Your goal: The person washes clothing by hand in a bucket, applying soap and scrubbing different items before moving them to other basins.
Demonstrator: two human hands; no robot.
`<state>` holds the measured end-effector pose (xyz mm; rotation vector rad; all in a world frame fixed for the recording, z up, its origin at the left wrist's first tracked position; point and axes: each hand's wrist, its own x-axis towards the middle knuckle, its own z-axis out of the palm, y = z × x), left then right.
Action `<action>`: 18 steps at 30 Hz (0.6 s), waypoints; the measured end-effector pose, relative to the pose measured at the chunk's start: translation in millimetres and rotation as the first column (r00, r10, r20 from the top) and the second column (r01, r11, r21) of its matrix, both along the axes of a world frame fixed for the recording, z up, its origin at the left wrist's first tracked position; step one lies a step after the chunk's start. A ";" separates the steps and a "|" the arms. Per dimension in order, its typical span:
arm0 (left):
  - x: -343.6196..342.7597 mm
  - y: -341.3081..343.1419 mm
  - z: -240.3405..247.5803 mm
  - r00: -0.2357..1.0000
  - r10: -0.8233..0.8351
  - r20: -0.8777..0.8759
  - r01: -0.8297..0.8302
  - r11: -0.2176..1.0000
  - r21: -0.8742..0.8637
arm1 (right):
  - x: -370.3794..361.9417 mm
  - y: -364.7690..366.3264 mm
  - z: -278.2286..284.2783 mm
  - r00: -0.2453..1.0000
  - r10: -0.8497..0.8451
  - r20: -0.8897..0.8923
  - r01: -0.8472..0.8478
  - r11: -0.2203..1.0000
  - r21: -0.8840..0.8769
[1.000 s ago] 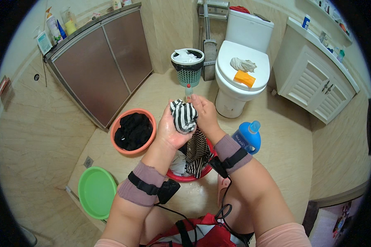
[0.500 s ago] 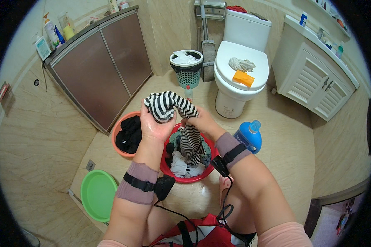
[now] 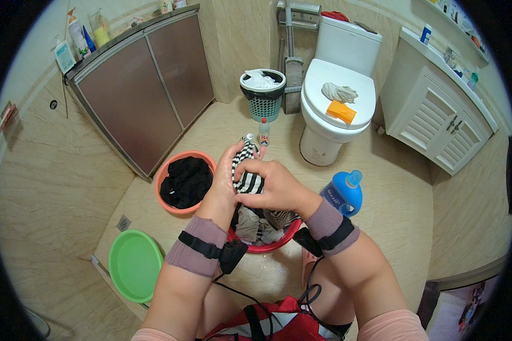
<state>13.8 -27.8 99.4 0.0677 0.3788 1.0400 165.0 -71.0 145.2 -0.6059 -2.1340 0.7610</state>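
- Between our hands we have a soft, bunched black-and-white striped cloth [image 3: 248, 183], wrinkled and gathered small, above the far side of a round, red plastic basin [image 3: 261, 249].
- Our left hand [image 3: 224, 175], its skin glistening wet, is cupped around the cloth from behind; our right hand [image 3: 276, 184] grips it from the front, fingers curled and thumb below.
- Beneath, we see crumpled grey, dark and striped fabrics [image 3: 259, 226] heaped in the basin; we cannot tell whether any join the held cloth.
- To the right stands a glossy blue plastic jug [image 3: 344, 193] with a rounded handle and a label of pale lettering.
- Beyond our hands, a small clear bottle [image 3: 264, 136] with a red cap carries red print on its label.
- To the left, a round, orange-pink plastic basin [image 3: 182, 211] holds rumpled black fabric [image 3: 185, 182]; nearer us sits a smooth, round green basin [image 3: 133, 267].
- Farther off, a twisted, pale grey cloth [image 3: 339, 92] and a flat orange packet [image 3: 341, 112] lie on the glossy white toilet lid [image 3: 318, 77].
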 end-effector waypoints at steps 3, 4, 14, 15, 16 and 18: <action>-6.1 8.4 -27.3 0.989 0.091 -0.116 -0.074 0.987 0.146 | -11.1 -7.5 -4.5 0.990 -0.140 0.020 0.139 0.989 0.040; -0.3 8.4 -31.6 0.897 0.277 -0.345 -0.211 0.953 0.217 | -12.6 -5.4 -10.5 0.962 -0.274 0.000 0.271 0.953 0.132; -12.1 3.1 -42.0 0.980 0.046 -0.193 0.019 0.947 0.322 | -31.6 -17.7 -21.6 0.898 -0.428 -0.101 0.433 0.901 0.033; -9.1 0.3 -38.6 0.991 0.000 -0.136 0.042 0.949 0.312 | -31.4 -19.0 -24.3 0.887 -0.445 -0.124 0.453 0.890 0.043; 3.8 -1.6 -37.2 0.974 0.127 -0.189 -0.093 0.979 0.181 | -26.9 -8.8 -27.2 0.849 -0.520 -0.094 0.524 0.851 0.022; 33.3 -16.4 3.5 0.912 0.236 -0.335 -0.252 0.968 -0.004 | -15.6 20.0 -30.9 0.770 -0.636 -0.052 0.633 0.771 -0.066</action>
